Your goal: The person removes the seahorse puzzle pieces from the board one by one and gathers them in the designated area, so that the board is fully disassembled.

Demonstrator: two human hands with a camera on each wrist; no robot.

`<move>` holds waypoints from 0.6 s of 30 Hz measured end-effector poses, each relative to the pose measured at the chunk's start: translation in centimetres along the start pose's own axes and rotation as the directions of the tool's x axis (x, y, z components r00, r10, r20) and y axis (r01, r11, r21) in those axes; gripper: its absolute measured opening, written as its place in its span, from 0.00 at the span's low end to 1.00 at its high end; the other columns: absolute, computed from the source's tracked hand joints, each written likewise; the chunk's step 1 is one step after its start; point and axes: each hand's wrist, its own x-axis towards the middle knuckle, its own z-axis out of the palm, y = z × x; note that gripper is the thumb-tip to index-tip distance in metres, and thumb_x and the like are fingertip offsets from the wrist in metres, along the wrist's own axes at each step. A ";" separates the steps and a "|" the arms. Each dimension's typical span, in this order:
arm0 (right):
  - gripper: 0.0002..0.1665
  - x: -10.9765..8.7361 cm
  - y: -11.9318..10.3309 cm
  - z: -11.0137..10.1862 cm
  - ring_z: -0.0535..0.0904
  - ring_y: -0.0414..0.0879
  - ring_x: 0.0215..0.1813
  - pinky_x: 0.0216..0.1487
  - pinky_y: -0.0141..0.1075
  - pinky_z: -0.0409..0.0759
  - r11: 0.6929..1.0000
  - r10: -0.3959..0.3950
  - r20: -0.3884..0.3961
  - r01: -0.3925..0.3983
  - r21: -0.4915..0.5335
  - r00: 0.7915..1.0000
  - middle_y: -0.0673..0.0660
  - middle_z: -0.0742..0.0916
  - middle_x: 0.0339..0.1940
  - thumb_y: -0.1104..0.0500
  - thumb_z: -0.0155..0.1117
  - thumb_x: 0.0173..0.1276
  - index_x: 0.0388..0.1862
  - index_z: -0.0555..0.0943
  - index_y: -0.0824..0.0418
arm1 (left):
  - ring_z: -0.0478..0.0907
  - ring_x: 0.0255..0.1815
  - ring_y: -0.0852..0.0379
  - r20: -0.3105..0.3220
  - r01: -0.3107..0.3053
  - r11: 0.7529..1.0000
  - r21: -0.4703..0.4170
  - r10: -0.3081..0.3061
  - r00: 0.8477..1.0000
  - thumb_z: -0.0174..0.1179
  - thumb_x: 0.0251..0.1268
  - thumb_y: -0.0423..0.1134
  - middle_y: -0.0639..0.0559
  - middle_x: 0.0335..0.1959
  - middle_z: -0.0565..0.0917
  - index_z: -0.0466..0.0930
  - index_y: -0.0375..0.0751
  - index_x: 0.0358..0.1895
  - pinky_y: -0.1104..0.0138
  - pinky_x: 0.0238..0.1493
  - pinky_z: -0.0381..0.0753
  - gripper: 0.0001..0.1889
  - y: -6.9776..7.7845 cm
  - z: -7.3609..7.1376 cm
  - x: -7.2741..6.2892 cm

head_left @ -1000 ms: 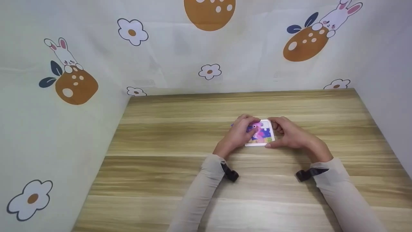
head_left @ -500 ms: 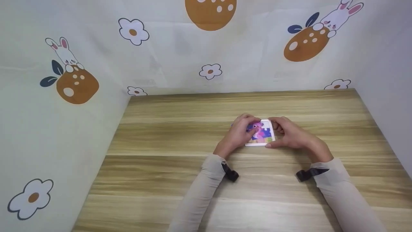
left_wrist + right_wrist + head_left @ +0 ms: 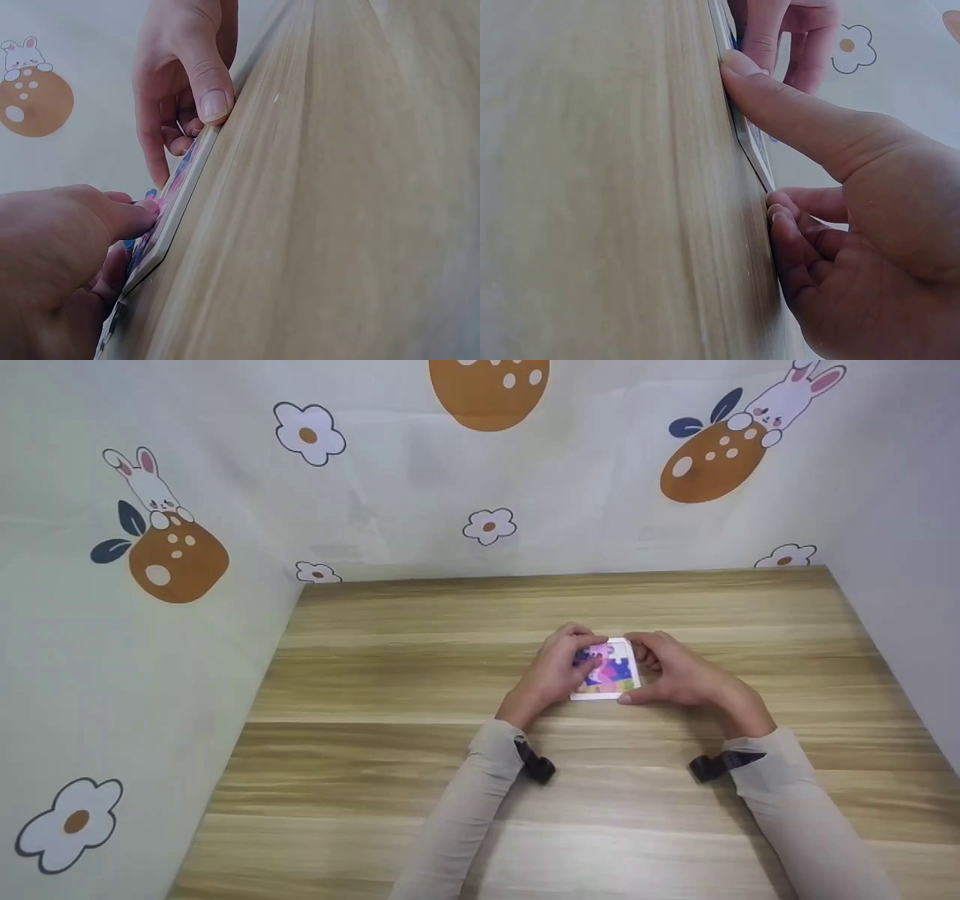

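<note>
A small jigsaw puzzle board (image 3: 616, 669) with a white rim and a pink-and-blue picture lies flat on the table. Its upper right part shows a pale gap with a jigsaw outline. My left hand (image 3: 557, 664) lies over the board's left side, and its thumb and fingers pinch a puzzle piece (image 3: 151, 193) with pink and blue on it; most of that piece is hidden. My right hand (image 3: 675, 671) grips the board's right end, thumb on the near edge and index finger at the far corner. In the right wrist view the right thumb (image 3: 739, 64) presses the rim.
The wood-grain table (image 3: 375, 660) spreads around the board. Pale cloth walls (image 3: 397, 495) with rabbits and flowers stand behind and at the sides. A thin jigsaw-edged thing (image 3: 109, 334) lies under my left hand, mostly hidden.
The pink patch with the eye by my left thumb has shifted and tilted slightly. A blue bit left of that hand is no longer seen. The right hand and board stay put.
</note>
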 end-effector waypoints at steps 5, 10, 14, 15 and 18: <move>0.53 -0.1 0.2 0.0 0.77 0.49 0.49 0.53 0.34 0.76 1.000 0.002 -0.003 -0.002 -0.004 1.000 0.60 0.84 0.49 0.51 0.91 0.54 0.73 0.75 0.68 | 0.81 0.63 0.54 -0.011 -0.022 0.999 -0.030 0.021 1.000 0.69 0.75 0.34 0.49 0.60 0.84 0.88 0.45 0.66 0.68 0.69 0.79 0.19 0.0 0.1 0.0; 0.52 0.0 0.2 0.0 0.78 0.50 0.50 0.54 0.36 0.77 1.000 -0.003 0.000 0.003 0.007 1.000 0.60 0.84 0.49 0.51 0.92 0.53 0.73 0.76 0.67 | 0.80 0.64 0.55 -0.002 -0.063 0.998 0.017 0.063 0.998 0.67 0.76 0.34 0.49 0.60 0.83 0.87 0.47 0.67 0.67 0.69 0.78 0.20 -0.2 0.2 -0.1; 0.52 0.0 0.1 0.0 0.78 0.51 0.50 0.54 0.37 0.76 1.000 0.001 0.000 -0.001 0.007 1.000 0.60 0.84 0.49 0.52 0.92 0.53 0.73 0.76 0.67 | 0.78 0.63 0.56 0.029 -0.041 0.999 0.030 0.040 0.999 0.66 0.78 0.38 0.50 0.60 0.81 0.84 0.49 0.71 0.66 0.67 0.77 0.21 -0.4 0.1 -0.2; 0.52 0.0 0.1 0.0 0.78 0.50 0.51 0.54 0.37 0.76 1.000 0.003 -0.001 -0.003 0.003 1.000 0.60 0.84 0.49 0.51 0.92 0.53 0.73 0.76 0.67 | 0.78 0.62 0.56 0.036 -0.033 0.999 0.027 0.032 0.999 0.65 0.79 0.38 0.50 0.60 0.81 0.84 0.50 0.71 0.66 0.66 0.77 0.21 -0.4 0.0 -0.3; 0.53 -0.1 0.0 0.0 0.77 0.51 0.51 0.54 0.36 0.75 1.000 0.011 -0.006 -0.011 -0.005 1.000 0.60 0.83 0.50 0.51 0.92 0.53 0.74 0.75 0.68 | 0.77 0.61 0.56 0.052 -0.021 1.000 0.019 0.020 0.998 0.64 0.80 0.39 0.50 0.59 0.80 0.83 0.50 0.73 0.66 0.65 0.77 0.22 -0.5 -0.1 -0.2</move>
